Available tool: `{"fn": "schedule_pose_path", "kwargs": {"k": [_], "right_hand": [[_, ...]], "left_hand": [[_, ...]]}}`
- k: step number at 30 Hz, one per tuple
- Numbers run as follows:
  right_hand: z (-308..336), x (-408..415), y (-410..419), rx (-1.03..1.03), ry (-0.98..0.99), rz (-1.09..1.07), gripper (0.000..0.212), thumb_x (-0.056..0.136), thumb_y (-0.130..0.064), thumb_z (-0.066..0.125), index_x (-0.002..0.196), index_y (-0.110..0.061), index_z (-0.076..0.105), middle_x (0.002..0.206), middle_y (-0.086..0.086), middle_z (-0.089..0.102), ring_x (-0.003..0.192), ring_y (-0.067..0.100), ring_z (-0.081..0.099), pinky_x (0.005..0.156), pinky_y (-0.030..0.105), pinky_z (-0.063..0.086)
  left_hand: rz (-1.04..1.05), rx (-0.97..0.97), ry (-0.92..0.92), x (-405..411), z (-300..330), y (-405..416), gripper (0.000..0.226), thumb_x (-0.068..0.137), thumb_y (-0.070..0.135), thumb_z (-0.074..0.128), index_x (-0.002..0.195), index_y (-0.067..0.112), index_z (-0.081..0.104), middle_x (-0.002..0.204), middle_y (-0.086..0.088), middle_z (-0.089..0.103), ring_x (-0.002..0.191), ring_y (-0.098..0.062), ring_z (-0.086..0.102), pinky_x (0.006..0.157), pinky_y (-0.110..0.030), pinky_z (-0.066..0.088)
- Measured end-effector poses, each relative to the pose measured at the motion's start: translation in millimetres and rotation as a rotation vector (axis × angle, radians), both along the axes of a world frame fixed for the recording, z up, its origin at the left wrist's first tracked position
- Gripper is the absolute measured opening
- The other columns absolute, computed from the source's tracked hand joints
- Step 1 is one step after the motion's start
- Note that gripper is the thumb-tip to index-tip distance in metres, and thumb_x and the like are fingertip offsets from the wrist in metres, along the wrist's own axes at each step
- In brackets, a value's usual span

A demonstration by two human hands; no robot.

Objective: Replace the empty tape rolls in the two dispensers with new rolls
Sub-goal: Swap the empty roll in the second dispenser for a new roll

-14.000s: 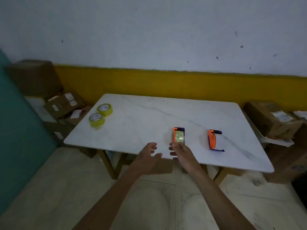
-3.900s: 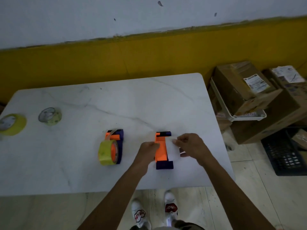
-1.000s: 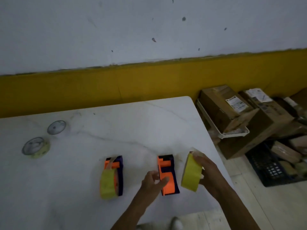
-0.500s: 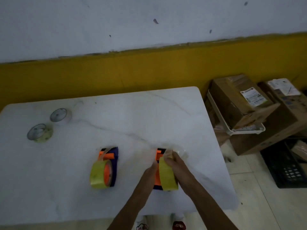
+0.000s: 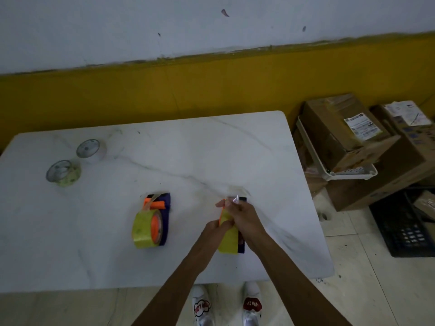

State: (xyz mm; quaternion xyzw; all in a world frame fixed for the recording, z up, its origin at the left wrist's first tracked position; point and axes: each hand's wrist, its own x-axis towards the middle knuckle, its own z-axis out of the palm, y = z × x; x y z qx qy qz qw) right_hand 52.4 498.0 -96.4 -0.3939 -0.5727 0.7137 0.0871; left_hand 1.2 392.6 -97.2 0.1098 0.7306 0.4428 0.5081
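Note:
On the white marble table (image 5: 188, 147), an orange-and-navy dispenser (image 5: 162, 215) lies at centre with a yellow tape roll (image 5: 144, 231) mounted on it. To its right a second yellow roll (image 5: 228, 241) sits on the other dispenser (image 5: 241, 243), which is mostly hidden under my hands. My left hand (image 5: 215, 228) grips that roll's left side. My right hand (image 5: 242, 218) pinches a clear strip of tape (image 5: 236, 192) pulled toward the dispenser's far end. Two nearly empty rolls (image 5: 63, 172) (image 5: 90, 150) lie at the table's far left.
Cardboard boxes (image 5: 339, 130) and a white tray (image 5: 350, 174) are stacked on the floor right of the table. A black crate (image 5: 404, 227) sits further right. A yellow-banded wall runs behind the table. My shoes (image 5: 226, 307) show below the near edge.
The roll that my right hand held beside the second dispenser a second ago now sits on it. Both hands have closed in over it, and a clear strip is drawn out forward.

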Motion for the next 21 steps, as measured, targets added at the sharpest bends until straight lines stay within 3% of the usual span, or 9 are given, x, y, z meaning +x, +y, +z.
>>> {"fn": "schedule_pose_path", "kwargs": {"k": [3,5,7,10,14,18,21], "right_hand": [[-2.6,0.4,1.9,0.104,0.044,0.05,0.028,0.097,-0.015,0.052,0.096,-0.009,0.078,0.104,-0.002,0.074,0.087,-0.007,0.065,0.079,0.016,0.049],[-0.6,0.5,8.5,0.112,0.088,0.057,0.025,0.094,-0.008,0.054,0.102,0.0,0.076,0.106,0.01,0.076,0.087,-0.004,0.07,0.079,0.015,0.053],[2.9,-1.0,21.6,0.047,0.16,0.036,0.024,0.093,-0.006,0.056,0.105,0.008,0.072,0.103,0.018,0.076,0.084,0.011,0.075,0.075,0.021,0.058],[15.5,-9.7,48.6,-0.095,0.215,-0.048,0.027,0.096,-0.012,0.055,0.107,0.008,0.069,0.097,0.017,0.076,0.081,0.028,0.076,0.071,0.035,0.063],[20.4,-26.0,73.0,-0.125,0.138,-0.044,0.016,0.091,-0.002,0.06,0.1,0.005,0.071,0.093,0.016,0.074,0.08,0.029,0.073,0.072,0.035,0.063],[11.9,-39.6,91.5,-0.429,0.126,-0.201,0.008,0.085,-0.005,0.068,0.091,0.0,0.07,0.079,0.01,0.071,0.063,0.017,0.064,0.064,0.026,0.056],[-2.4,-45.3,104.2,-0.35,0.056,-0.236,0.008,0.084,-0.002,0.069,0.091,0.0,0.068,0.077,0.014,0.069,0.056,0.02,0.064,0.058,0.027,0.058]], "left_hand": [[0.019,-0.032,0.006,-4.8,-2.5,2.2,0.031,0.086,0.044,0.059,0.087,0.015,0.07,0.091,-0.007,0.075,0.083,-0.02,0.071,0.073,-0.029,0.058],[0.033,-0.049,0.015,-6.7,-3.2,2.0,0.042,0.08,0.049,0.062,0.093,0.01,0.072,0.096,-0.012,0.076,0.091,-0.028,0.072,0.085,-0.041,0.059],[0.053,-0.048,0.003,-7.5,1.3,-0.1,0.047,0.078,0.051,0.065,0.095,0.008,0.072,0.092,-0.014,0.077,0.087,-0.028,0.074,0.08,-0.036,0.06],[0.059,-0.057,-0.031,-6.6,1.5,-4.7,0.05,0.08,0.048,0.065,0.094,0.001,0.072,0.082,-0.015,0.078,0.071,-0.021,0.075,0.061,-0.021,0.057],[0.095,-0.089,-0.092,-3.3,3.0,-4.4,0.054,0.081,0.05,0.062,0.095,-0.001,0.071,0.069,-0.008,0.077,0.063,-0.017,0.073,0.056,-0.02,0.055],[0.081,-0.073,-0.058,-0.4,0.3,-7.8,0.045,0.085,0.042,0.06,0.093,-0.001,0.071,0.071,-0.011,0.076,0.064,-0.019,0.072,0.059,-0.025,0.056],[0.068,-0.039,-0.038,4.2,-1.0,-16.1,0.042,0.086,0.039,0.06,0.091,-0.002,0.07,0.071,-0.01,0.075,0.065,-0.02,0.071,0.065,-0.031,0.056]]}}
